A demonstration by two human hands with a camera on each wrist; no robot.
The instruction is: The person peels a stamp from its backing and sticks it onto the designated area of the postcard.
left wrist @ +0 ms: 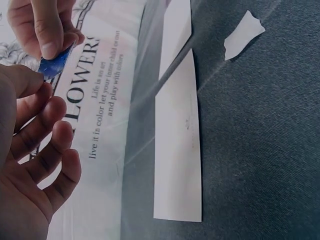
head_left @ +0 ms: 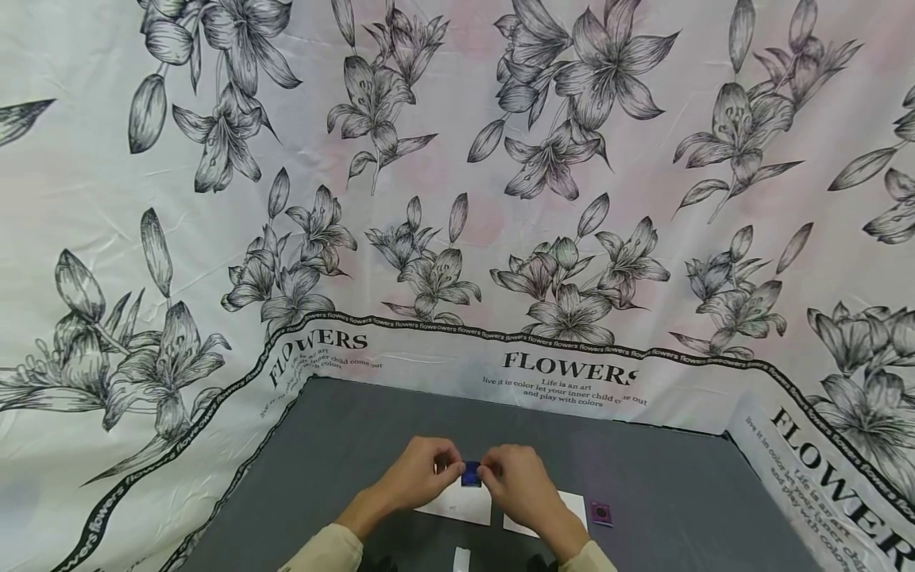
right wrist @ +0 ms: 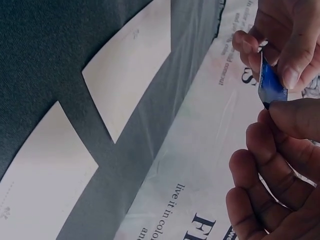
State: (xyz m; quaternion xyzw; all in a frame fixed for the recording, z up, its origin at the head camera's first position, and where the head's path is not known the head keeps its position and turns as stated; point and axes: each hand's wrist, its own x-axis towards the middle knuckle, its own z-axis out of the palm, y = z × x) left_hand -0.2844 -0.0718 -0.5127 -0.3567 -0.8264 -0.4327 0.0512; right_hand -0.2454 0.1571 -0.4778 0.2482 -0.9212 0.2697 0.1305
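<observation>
A small, glossy blue packet [head_left: 471,474] is held up between both hands in the head view. My left hand [head_left: 420,475] pinches one side of it with thumb and forefinger; my right hand [head_left: 520,481] pinches the opposite side the same way. The left wrist view shows the shiny blue packet [left wrist: 54,66] partly covered by the fingertips. Seen from the right wrist, the packet [right wrist: 272,85] is turned almost edge-on. Beneath the hands lie two white paper cards, a left card [head_left: 457,508] and a right card [head_left: 575,504] partly hidden by my right wrist.
A small purple square packet [head_left: 601,513] with a dark round mark lies right of the cards. Nearer me is a torn white scrap [head_left: 461,559]. The dark grey cloth surface [head_left: 672,485] meets a white flower-printed curtain [head_left: 429,278] at the back and sides.
</observation>
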